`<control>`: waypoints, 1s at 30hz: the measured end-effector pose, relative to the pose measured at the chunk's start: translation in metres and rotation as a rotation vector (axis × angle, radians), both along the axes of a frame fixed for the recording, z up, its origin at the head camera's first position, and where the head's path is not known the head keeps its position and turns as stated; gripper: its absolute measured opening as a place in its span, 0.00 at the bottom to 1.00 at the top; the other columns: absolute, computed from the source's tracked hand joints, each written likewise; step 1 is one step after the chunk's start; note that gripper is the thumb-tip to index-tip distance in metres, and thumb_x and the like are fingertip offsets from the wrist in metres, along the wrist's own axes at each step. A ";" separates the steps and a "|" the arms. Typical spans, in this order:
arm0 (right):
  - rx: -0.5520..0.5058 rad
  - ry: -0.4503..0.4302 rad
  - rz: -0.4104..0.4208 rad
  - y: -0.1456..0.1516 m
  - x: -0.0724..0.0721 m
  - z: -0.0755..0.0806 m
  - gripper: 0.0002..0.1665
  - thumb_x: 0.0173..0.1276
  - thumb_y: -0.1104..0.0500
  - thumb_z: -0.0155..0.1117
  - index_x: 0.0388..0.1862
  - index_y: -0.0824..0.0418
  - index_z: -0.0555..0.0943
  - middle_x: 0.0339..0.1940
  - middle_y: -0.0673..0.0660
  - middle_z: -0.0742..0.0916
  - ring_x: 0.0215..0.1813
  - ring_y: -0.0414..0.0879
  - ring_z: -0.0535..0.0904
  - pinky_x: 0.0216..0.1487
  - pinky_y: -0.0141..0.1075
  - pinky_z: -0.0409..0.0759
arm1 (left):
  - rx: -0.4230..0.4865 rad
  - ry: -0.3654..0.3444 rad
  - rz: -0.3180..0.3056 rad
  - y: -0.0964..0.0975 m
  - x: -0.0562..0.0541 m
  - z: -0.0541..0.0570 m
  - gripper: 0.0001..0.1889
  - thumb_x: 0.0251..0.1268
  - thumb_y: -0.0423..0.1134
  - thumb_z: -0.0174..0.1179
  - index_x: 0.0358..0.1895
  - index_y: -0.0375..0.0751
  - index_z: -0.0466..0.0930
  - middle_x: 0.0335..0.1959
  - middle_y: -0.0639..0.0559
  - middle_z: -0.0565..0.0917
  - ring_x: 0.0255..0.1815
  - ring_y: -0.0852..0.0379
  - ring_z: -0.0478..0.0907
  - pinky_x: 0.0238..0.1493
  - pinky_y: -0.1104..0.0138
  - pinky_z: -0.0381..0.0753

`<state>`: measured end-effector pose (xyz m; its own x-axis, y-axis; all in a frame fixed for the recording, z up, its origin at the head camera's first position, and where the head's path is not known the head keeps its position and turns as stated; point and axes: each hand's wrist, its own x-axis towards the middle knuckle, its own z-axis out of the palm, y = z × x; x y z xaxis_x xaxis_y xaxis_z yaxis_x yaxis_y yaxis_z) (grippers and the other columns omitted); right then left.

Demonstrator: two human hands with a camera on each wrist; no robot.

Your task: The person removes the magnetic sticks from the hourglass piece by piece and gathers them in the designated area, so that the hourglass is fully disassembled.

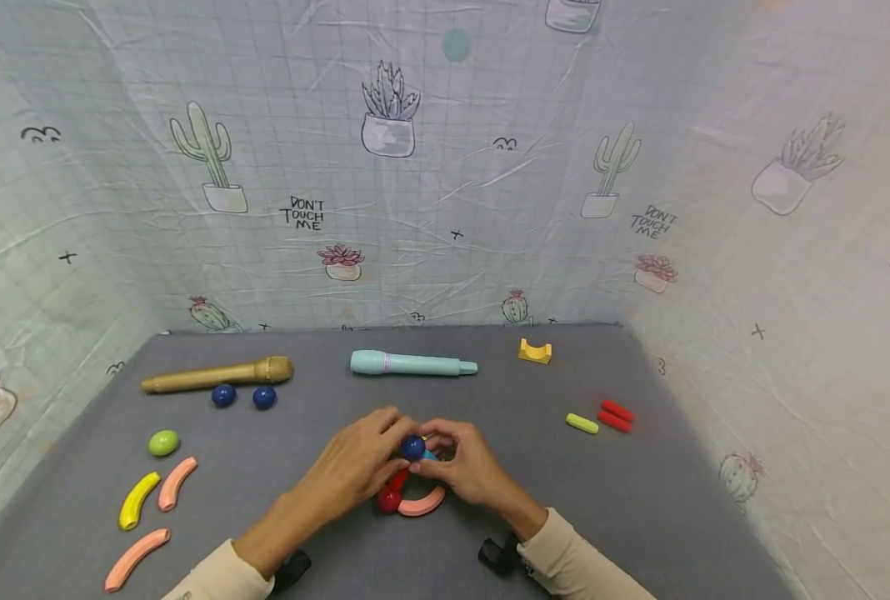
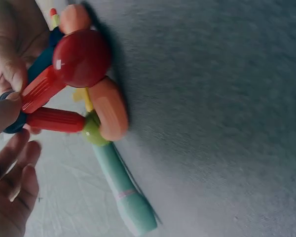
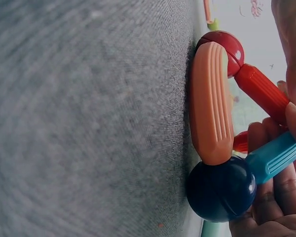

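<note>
Both hands meet over a small frame of balls and rods at the middle of the table. My left hand (image 1: 358, 454) pinches the dark blue ball (image 1: 412, 448) at its top between thumb and fingers. From the other side my right hand (image 1: 467, 462) grips the same ball, its thumb close to the left one. Two red rods (image 2: 56, 120) and a light blue rod (image 3: 274, 157) slant up to this ball. At the base are a red ball (image 2: 82, 58), curved pink pieces (image 3: 212, 103), a second dark blue ball (image 3: 221, 189) and a green ball (image 2: 94, 129).
Behind lie a gold microphone (image 1: 216, 377), a turquoise microphone (image 1: 415, 364) and a yellow cradle-shaped block (image 1: 535, 351). Loose blue balls (image 1: 264, 397), a green ball (image 1: 163, 442) and curved pieces (image 1: 139, 500) are at left. Red rods (image 1: 614, 416) and a yellow-green rod (image 1: 582, 423) lie right.
</note>
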<state>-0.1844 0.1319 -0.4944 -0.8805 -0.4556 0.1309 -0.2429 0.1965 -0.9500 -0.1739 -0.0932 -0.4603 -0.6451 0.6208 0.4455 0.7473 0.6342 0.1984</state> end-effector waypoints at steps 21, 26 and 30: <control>0.046 -0.025 -0.006 -0.002 0.003 0.004 0.21 0.69 0.58 0.78 0.59 0.56 0.87 0.44 0.57 0.93 0.43 0.42 0.88 0.45 0.32 0.84 | 0.195 -0.081 0.048 -0.005 0.006 -0.010 0.22 0.65 0.43 0.77 0.58 0.50 0.78 0.42 0.61 0.86 0.36 0.64 0.81 0.36 0.69 0.80; 0.053 -0.033 -0.003 -0.002 0.004 0.003 0.21 0.70 0.57 0.77 0.61 0.53 0.86 0.45 0.55 0.93 0.43 0.42 0.88 0.44 0.31 0.84 | 0.322 -0.258 0.080 -0.013 0.003 -0.005 0.21 0.68 0.41 0.75 0.58 0.54 0.76 0.41 0.65 0.86 0.36 0.67 0.80 0.37 0.65 0.82; 0.054 -0.037 0.011 -0.001 0.004 0.003 0.23 0.71 0.56 0.76 0.63 0.54 0.86 0.48 0.55 0.93 0.44 0.43 0.87 0.44 0.31 0.83 | 0.331 -0.209 0.169 -0.028 -0.005 -0.004 0.22 0.65 0.38 0.77 0.58 0.51 0.78 0.42 0.60 0.87 0.36 0.63 0.79 0.37 0.67 0.79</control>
<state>-0.1806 0.1313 -0.4913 -0.8793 -0.4706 0.0736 -0.2106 0.2454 -0.9463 -0.1788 -0.1213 -0.4646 -0.8231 0.3437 0.4521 0.5604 0.6208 0.5482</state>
